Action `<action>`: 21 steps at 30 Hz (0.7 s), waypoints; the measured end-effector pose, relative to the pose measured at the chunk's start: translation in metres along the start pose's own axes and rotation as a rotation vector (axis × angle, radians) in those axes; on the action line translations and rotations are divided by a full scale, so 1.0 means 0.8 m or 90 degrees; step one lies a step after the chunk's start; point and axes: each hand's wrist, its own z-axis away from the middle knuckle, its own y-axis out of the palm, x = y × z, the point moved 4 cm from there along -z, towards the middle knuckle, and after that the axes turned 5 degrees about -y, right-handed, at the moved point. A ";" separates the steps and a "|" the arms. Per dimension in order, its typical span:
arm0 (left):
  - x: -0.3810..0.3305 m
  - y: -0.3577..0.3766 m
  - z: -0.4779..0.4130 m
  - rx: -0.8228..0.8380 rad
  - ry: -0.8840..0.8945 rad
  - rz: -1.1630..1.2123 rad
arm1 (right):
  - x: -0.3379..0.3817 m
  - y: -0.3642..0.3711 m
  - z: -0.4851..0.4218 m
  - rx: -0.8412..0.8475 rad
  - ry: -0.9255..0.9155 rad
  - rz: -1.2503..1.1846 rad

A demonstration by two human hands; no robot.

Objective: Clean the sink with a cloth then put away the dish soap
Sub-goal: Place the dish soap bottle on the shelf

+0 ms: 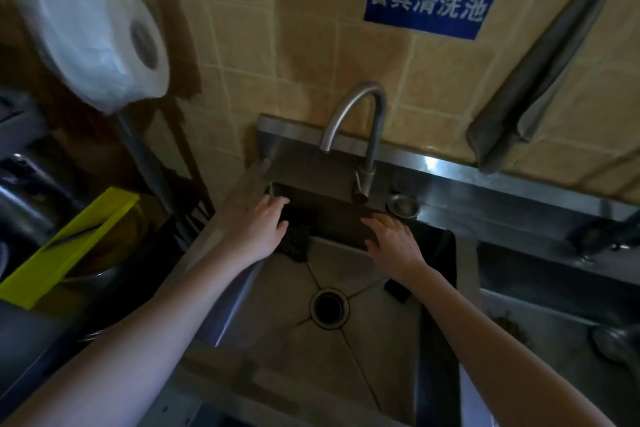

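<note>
Head view looks like the wiping step: the left hand (258,229) lies flat on the dark cloth (295,246) at the back of the sink (363,374), the right hand (393,241) is spread and holds nothing, next the cloth likely must rub the sink floor, and no soap shows.

Steel table (450,170) is carrying a sink (270,340) sunk into it. Faucet (363,135) is standing on the back ledge, small round metal cup (402,205) sitting just beside its base. Dark cloth (294,246) is lying in the sink against the back wall, small black piece (397,289) lying near the right wall, drain (329,308) sitting at centre. Second basin (536,322) is sitting to the right.
</note>
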 end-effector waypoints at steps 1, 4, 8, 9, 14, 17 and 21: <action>-0.004 0.009 -0.007 0.013 0.001 0.008 | -0.010 0.005 0.000 0.001 0.008 0.001; -0.014 0.034 -0.025 0.039 0.011 0.002 | -0.040 0.018 0.000 0.008 0.038 -0.003; -0.022 0.071 -0.044 0.062 0.031 -0.014 | -0.076 0.041 0.004 0.035 0.085 -0.018; -0.023 0.081 -0.048 0.067 0.033 -0.016 | -0.084 0.047 0.005 0.042 0.097 -0.021; -0.035 0.129 -0.062 0.113 0.045 -0.030 | -0.118 0.078 0.010 0.068 0.137 -0.017; -0.044 0.157 -0.067 0.143 0.044 -0.036 | -0.131 0.100 0.013 0.099 0.155 -0.029; -0.050 0.193 -0.071 0.186 0.037 -0.039 | -0.146 0.132 0.018 0.139 0.198 -0.044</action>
